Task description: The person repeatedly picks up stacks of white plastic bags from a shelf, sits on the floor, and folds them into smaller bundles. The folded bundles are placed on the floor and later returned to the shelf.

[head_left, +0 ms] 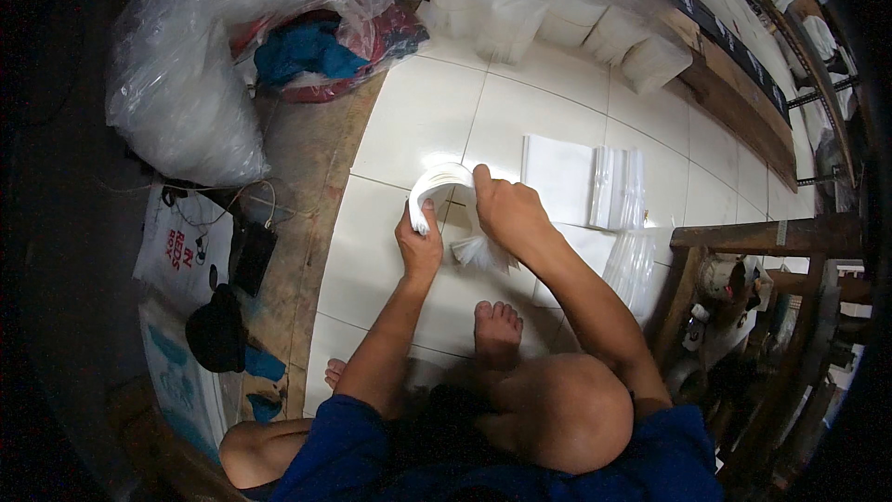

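I sit on a white tiled floor (409,130) with my knees drawn up. Both hands hold a curved bundle of thin white plastic bags (435,181). My left hand (420,244) grips the bundle's lower left end. My right hand (506,209) clasps its right side, and the bags fan out below the fingers. A flat stack of white bags (557,177) lies just beyond my right hand, with a folded clear stack (618,188) beside it.
Big clear plastic sacks (186,84) with red and blue cloth stand at the upper left. Rolls of white bags (548,9) are piled at the top. A wooden frame with a machine (743,288) is at the right. A black cap (218,330) lies at the left.
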Tool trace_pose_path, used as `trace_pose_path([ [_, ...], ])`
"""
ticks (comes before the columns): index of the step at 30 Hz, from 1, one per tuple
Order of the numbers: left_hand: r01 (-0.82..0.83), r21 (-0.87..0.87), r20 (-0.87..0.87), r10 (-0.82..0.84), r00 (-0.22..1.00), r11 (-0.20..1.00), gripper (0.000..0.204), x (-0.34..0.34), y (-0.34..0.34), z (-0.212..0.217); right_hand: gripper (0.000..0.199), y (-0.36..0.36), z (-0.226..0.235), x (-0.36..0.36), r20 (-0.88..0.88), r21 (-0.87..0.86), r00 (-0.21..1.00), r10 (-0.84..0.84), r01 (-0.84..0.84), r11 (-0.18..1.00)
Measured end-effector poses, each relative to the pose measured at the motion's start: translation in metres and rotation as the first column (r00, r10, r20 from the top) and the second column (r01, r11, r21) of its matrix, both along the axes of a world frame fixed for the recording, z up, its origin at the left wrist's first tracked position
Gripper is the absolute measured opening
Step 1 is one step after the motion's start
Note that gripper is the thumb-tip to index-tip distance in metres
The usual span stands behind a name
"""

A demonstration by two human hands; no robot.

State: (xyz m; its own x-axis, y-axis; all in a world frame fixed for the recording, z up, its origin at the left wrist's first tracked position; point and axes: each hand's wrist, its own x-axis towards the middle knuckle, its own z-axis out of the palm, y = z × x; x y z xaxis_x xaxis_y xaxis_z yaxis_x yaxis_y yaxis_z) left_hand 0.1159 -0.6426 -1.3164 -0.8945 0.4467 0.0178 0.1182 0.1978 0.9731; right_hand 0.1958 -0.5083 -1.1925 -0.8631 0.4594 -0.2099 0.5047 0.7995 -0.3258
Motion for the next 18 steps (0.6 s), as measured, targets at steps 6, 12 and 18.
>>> trace_pose_path([
  [6, 0.191, -0.055, -0.018, -0.192, 0.981, 0.980, 0.042, 0.012, -0.009, 0.001, 0.034, -0.001, -0.005, 0.005, 0.013, -0.068, 0.997, -0.080, 0.081, 0.994],
  [12, 0.199, 0.146, -0.059, -0.192, 0.980, 0.969, 0.064, 0.007, -0.009, -0.013, 0.069, -0.014, -0.007, 0.012, -0.188, 0.013, 0.977, -0.099, 0.103, 0.995],
  [18, 0.126, 0.084, 0.002, -0.126, 0.992, 0.988, 0.036, 0.004, -0.014, -0.023, 0.082, -0.017, 0.006, 0.002, -0.202, 0.137, 0.978, -0.057, 0.086, 0.987],
])
